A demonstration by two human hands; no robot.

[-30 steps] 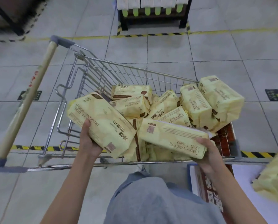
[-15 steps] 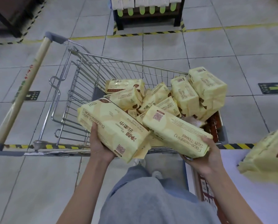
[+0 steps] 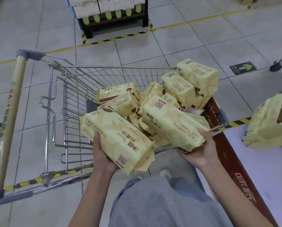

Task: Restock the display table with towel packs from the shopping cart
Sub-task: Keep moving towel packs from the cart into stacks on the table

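Rightmost towel pack [image 3: 268, 128] — cut off at right.

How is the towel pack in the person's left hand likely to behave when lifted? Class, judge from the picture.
Probably light for its size: the left hand holds the towel pack single-handed near one end. Likely soft yet shape-keeping: the end seam crumples, but the pack does not sag. Possibly slippery: the wrapper looks smooth.

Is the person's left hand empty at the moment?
No, the left hand grips a yellow towel pack above the cart's near rim.
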